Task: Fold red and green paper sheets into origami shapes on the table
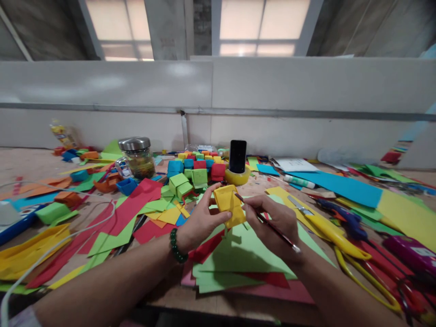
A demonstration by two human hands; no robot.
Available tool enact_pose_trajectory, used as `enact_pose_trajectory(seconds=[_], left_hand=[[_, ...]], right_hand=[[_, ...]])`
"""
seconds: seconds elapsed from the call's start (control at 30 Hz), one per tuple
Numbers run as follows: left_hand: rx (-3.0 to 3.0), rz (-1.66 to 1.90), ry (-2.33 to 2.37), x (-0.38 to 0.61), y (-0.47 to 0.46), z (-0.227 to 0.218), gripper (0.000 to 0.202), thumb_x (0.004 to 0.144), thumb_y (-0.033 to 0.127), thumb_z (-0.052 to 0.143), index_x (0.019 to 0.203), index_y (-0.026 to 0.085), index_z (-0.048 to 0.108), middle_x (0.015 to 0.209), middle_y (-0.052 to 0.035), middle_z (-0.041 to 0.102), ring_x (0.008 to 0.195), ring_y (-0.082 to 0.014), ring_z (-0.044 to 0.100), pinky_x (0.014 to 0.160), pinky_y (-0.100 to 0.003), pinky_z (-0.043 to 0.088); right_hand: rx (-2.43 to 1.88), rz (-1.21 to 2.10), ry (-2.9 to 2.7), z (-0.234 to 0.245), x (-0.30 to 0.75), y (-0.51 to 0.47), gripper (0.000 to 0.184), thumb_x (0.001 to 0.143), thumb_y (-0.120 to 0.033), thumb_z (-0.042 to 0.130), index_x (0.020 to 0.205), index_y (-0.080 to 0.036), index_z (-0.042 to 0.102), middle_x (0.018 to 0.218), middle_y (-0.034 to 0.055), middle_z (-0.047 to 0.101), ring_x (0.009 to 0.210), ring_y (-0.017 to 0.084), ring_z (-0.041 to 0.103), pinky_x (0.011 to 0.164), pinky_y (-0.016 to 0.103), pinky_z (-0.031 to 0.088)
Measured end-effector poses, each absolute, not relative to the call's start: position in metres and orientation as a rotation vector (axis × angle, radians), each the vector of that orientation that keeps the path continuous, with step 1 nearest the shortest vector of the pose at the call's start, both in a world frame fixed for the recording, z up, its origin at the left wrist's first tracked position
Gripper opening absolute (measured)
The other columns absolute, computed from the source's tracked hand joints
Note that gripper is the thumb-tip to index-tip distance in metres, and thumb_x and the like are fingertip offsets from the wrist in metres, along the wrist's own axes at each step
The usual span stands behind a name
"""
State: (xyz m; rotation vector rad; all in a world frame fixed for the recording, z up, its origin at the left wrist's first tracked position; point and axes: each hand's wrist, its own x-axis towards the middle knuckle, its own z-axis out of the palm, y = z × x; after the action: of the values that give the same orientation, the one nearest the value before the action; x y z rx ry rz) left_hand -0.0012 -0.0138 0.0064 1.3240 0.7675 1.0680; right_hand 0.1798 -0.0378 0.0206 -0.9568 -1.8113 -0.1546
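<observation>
My left hand (200, 222) grips a small yellow paper box (226, 200) between thumb and fingers, raised above the table. A lower flap or part of the yellow paper hangs beneath it. My right hand (274, 222) is closed around a slim dark red pencil (264, 220) with a pale, silvery back end. The pencil's tip meets the upper right of the yellow box, or is very close to it. Below both hands lie light green paper sheets (245, 259), stacked over red and pink paper. Green paper boxes (180, 185) stand just beyond my left hand.
A lidded glass mug (138, 159) stands back left. A phone (237, 156) rests upright in a yellow tape roll (238, 176). At right lie a yellow-handled knife (327, 229), a blue glue gun (344, 218) and a glue stick (299, 181). A white cable (85, 227) crosses the left side.
</observation>
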Motion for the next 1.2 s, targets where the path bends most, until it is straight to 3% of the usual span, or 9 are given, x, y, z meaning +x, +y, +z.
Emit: enact_pose_trajectory(seconds=[0.37, 0.83, 1.2], left_hand=[[1.291, 1.064, 0.765, 0.001, -0.015, 0.006, 0.083, 0.072, 0.016, 0.07, 0.144, 0.023, 0.028, 0.126, -0.0101, 0.058, 0.104, -0.0218, 0.061, 0.089, -0.036, 0.052], [1.254, 1.06, 0.745, 0.001, -0.014, 0.005, 0.085, 0.07, 0.02, 0.074, 0.143, 0.023, 0.029, 0.123, -0.0119, 0.057, 0.099, -0.0229, 0.064, 0.083, -0.036, 0.054], [1.286, 1.044, 0.712, 0.002, -0.015, 0.003, 0.088, 0.072, 0.023, 0.075, 0.145, 0.024, 0.027, 0.132, -0.0127, 0.053, 0.108, -0.0256, 0.061, 0.09, -0.039, 0.052]], right_hand=[[-0.887, -0.106, -1.834, 0.017, 0.173, -0.039, 0.012, 0.082, -0.011, 0.061, 0.087, -0.021, 0.063, 0.073, -0.0028, 0.069, 0.057, 0.009, 0.063, 0.058, 0.02, 0.05], [-0.824, -0.146, -1.835, 0.021, 0.171, -0.045, 0.013, 0.08, -0.008, 0.062, 0.086, -0.02, 0.063, 0.07, -0.0026, 0.067, 0.058, 0.009, 0.062, 0.058, 0.019, 0.049], [-0.801, -0.146, -1.878, 0.017, 0.166, -0.041, 0.014, 0.082, -0.009, 0.061, 0.089, -0.021, 0.06, 0.072, -0.0028, 0.066, 0.059, 0.009, 0.063, 0.06, 0.02, 0.05]])
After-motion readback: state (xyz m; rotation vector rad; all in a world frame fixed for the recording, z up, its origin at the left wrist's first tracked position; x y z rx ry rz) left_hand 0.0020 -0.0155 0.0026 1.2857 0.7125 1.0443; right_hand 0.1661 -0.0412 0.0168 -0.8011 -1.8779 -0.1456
